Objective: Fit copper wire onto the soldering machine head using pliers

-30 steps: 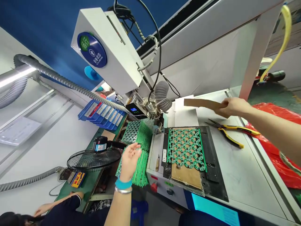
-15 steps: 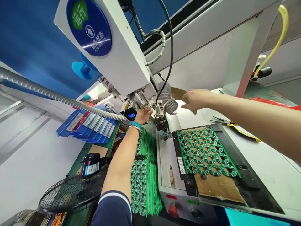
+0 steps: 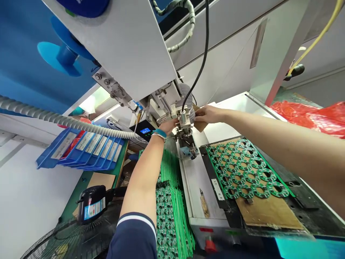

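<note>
My left hand [image 3: 169, 126], with a teal band and bracelet at the wrist, reaches beside the machine's soldering head [image 3: 183, 117]. Its fingers are drawn together at the metal parts, tips hidden, and I cannot make out what they hold. On the other side of the head, my right hand [image 3: 207, 114] is closed on a brown piece of cardboard [image 3: 199, 126]. A grey cord bundle [image 3: 192, 114] lies against those fingertips, partly behind the head. Below, a green panel of ring-shaped circuit boards [image 3: 244, 169] lies on a black fixture [image 3: 293, 185].
Green circuit board panels [image 3: 172, 201] stand stacked under my left arm. A knife [image 3: 204, 204] lies on the machine's front ledge. Blue bins [image 3: 81, 149] and a black fan [image 3: 91, 205] are at left, a red plastic bag [image 3: 309, 117] at right. A black cable [image 3: 203, 57] hangs overhead.
My right hand has moved left towards the soldering head with the cardboard, and the grey cord bundle has shifted behind the head. My left hand has moved slightly right. The camera has moved closer.
</note>
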Tool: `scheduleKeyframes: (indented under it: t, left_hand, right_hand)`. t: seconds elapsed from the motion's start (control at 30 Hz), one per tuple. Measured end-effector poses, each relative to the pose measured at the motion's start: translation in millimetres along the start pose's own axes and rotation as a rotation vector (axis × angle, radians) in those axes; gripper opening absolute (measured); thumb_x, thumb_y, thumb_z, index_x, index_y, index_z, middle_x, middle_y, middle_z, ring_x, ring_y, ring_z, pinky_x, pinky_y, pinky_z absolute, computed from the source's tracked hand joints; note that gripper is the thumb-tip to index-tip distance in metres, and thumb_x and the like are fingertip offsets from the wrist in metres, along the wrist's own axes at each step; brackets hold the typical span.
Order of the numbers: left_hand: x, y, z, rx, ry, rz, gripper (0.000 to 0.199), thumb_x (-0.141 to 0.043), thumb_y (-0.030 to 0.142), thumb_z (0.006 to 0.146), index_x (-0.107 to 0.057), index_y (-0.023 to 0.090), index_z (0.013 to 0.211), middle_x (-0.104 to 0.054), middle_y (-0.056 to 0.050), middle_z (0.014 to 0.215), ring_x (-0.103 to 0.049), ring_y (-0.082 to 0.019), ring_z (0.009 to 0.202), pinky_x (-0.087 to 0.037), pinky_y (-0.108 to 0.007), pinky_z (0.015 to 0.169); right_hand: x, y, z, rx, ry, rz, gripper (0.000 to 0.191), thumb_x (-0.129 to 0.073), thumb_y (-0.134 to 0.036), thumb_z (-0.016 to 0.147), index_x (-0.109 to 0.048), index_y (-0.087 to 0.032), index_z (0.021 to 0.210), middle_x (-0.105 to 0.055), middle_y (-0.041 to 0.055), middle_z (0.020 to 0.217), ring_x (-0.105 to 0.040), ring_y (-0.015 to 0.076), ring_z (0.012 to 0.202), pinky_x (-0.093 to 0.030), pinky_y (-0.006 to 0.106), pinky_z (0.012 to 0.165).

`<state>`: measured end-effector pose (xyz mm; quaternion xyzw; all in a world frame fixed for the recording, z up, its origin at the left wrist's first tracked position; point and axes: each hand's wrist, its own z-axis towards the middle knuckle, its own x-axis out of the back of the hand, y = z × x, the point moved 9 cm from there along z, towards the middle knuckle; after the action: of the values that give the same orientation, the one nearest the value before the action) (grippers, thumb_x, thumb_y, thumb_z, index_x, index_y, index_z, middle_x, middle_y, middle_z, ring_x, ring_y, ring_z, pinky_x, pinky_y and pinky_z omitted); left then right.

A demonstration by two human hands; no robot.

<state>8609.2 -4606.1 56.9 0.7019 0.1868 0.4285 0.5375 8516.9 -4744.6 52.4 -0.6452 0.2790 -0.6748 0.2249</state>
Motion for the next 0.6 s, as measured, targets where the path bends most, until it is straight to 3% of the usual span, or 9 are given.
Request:
scheduleKeyframes:
  t: [0.23,0.47,0.6]
  left_hand:
    - [-17.2,-10,-3,0.178,-0.176,-0.165,0.011,-0.058,0.01,0.074,-0.068,0.012,0.08,-0.068,-0.006,0.077,-0.062,-0.021,0.095,-0.044,-0.039,0.095]
    - [-11.8,-16,-1,0.161,-0.115,-0.197,0.006,-0.062,0.015,0.073,-0.067,0.013,0.073,-0.067,-0.006,0.076,-0.061,-0.02,0.093,-0.043,-0.037,0.093]
    - [-8.5,-21,0,0.116,-0.127,-0.07,0.012,-0.057,0.021,0.076,-0.068,0.016,0.077,-0.067,-0.006,0.082,-0.06,-0.021,0.09,-0.044,-0.038,0.087]
  right_hand:
    - [-8,0,8,0.064,-0.039,-0.042,0.035,-0.046,-0.041,0.085,-0.069,-0.018,0.097,-0.068,0.004,0.087,-0.057,0.0164,0.075,-0.042,0.025,0.065]
    - [-20,4,9,0.041,-0.047,0.14,0.033,-0.046,-0.039,0.087,-0.067,-0.018,0.101,-0.067,0.0038,0.099,-0.058,0.0201,0.088,-0.044,0.03,0.078]
    - [-25,7,6,-0.02,-0.052,0.228,0.031,-0.046,-0.034,0.087,-0.067,-0.017,0.1,-0.067,0.0044,0.1,-0.058,0.0209,0.092,-0.044,0.031,0.083]
